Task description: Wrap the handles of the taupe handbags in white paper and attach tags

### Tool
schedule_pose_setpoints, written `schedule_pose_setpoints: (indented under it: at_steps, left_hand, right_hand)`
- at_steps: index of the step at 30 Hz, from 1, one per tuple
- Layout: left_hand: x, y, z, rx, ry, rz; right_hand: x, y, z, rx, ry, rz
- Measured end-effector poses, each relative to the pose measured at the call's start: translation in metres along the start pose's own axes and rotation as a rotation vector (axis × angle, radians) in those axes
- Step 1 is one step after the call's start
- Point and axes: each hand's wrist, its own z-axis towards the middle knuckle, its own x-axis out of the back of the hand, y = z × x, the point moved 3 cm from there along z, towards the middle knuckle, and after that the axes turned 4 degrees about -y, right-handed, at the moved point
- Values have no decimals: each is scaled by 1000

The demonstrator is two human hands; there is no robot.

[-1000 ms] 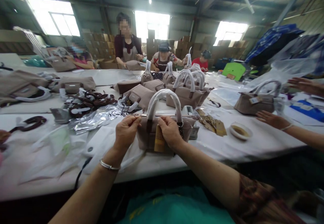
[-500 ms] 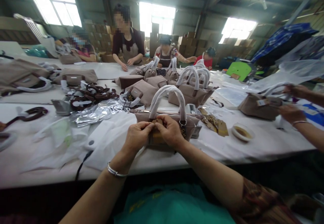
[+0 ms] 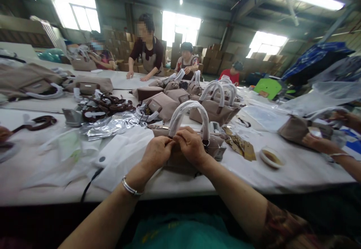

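A taupe handbag (image 3: pixel 214 145) with white-wrapped handles (image 3: pixel 180 115) stands on the white table (image 3: pixel 287 174) right in front of me. My left hand (image 3: pixel 156 153) and my right hand (image 3: pixel 191 145) meet at its top front edge, fingers pinched together. In the earlier frames a tan hang tag hung there; my fingers now hide it. A silver bangle (image 3: pixel 131 189) circles my left wrist.
More taupe handbags (image 3: pixel 217 108) stand behind, with brown straps (image 3: pixel 104 106), crinkled silver plastic (image 3: pixel 113 125), a white dust bag (image 3: pixel 121 155), loose tags (image 3: pixel 239 144) and a small dish (image 3: pixel 269 157). A co-worker's hands (image 3: pixel 318 142) bag a handbag at right. Several people work across the table.
My hands came together from either side of the tan tag to a joined pinch at the bag's top edge, hiding the tag. The co-worker at right pulled plastic over a handbag.
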Motion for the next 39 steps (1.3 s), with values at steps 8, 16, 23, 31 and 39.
schedule_pose_setpoints:
  at_steps: [8, 16, 23, 31, 39]
  left_hand:
    - [8, 7, 0, -237, 210, 46]
    - [7, -3, 9, -202, 166, -139]
    - [8, 1, 11, -216, 168, -119]
    - [10, 10, 7, -289, 225, 69]
    - [8, 10, 7, -263, 214, 97]
  right_hand:
    - [-14, 18, 5, -463, 69, 728]
    - [-13, 20, 7, -614, 86, 1001]
    - [-11, 21, 10, -650, 65, 1028]
    - [-13, 26, 13, -611, 39, 1032]
    - [-14, 26, 14, -618, 10, 1027]
